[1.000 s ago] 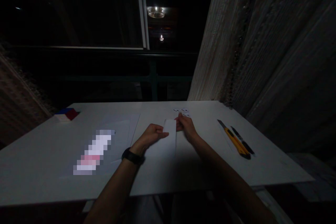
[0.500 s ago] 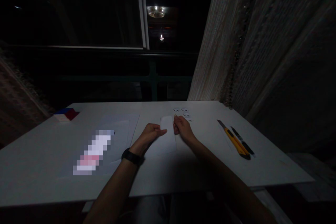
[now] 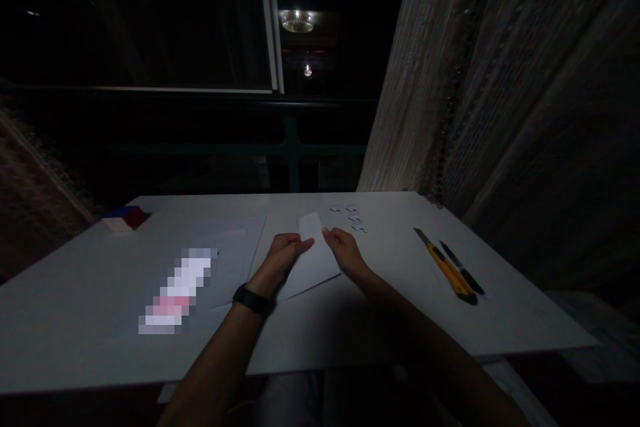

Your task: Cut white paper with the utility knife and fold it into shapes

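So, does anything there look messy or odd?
Small paper scraps lie scattered beyond the paper strip pinched between left hand and right hand, and the yellow utility knife seems to lie with its blade out.

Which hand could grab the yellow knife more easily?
Probably the right hand: the yellow knife lies on its side of the table, nothing between. Both hands pinch the paper, but the left hand would have to cross over.
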Demonstrator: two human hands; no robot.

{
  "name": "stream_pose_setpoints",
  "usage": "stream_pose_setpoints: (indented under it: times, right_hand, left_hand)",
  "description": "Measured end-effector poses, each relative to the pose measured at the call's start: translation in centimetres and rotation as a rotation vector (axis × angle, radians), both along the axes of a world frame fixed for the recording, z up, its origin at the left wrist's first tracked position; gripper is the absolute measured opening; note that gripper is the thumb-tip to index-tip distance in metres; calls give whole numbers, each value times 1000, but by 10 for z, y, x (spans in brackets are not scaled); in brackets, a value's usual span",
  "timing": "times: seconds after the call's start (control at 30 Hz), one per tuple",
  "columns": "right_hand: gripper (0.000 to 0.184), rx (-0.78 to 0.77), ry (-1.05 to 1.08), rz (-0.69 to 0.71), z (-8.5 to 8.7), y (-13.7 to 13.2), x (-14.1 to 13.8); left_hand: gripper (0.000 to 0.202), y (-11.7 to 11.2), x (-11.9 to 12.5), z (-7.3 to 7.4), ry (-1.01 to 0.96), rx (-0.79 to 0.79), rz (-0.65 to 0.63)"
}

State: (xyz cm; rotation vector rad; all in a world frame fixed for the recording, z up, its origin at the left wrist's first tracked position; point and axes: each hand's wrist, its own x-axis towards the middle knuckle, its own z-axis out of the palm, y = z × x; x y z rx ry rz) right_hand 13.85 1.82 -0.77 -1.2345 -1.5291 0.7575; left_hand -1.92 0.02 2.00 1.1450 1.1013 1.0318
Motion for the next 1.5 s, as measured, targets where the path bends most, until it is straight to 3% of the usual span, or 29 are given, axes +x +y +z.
stream_pose_setpoints:
  times: [0.13,0.2,0.33,0.5,0.7,0.87,1.0,1.17,1.23,1.3,1.4,1.5]
  right_hand:
    - [44,33,-26,13,2,0,3]
    - [44,8,-9,100,4,0,4]
    - [44,-89,22,328,6,-3,3]
    - [38,-172,96,353,9,-7,2]
    - [28,-344,219,361,17,-6,10]
    - [22,-370,241,495,21,-1,23]
    - [22,-409,262,541,19,3,33]
    - [26,-531,263,713,23,5,53]
    - [27,-530,270,691,25,8,62]
    - [29,-484,334,557,24,11,65]
    - [36,-412,465,385,20,14,55]
    - [39,-402,448,377,14,13,37]
  left_hand:
    - [31,-1,-1,3,-54,-27,-52]
    - [31,-2,-1,4,-93,-25,-65]
    - [30,0,2,3,-170,46,83]
    - [31,3,5,1,-192,15,226]
    - [24,5,-5,4,-136,-55,123]
    - [23,8,-8,0,-130,-13,133]
    - [20,11,-11,1,-218,4,275]
    - [22,17,-23,2,-326,-8,482]
    - [24,19,-26,1,-355,0,552]
    - [27,20,-28,0,-363,10,578]
    - [31,18,-25,-2,-359,22,526]
    - [33,14,-19,0,-357,43,429]
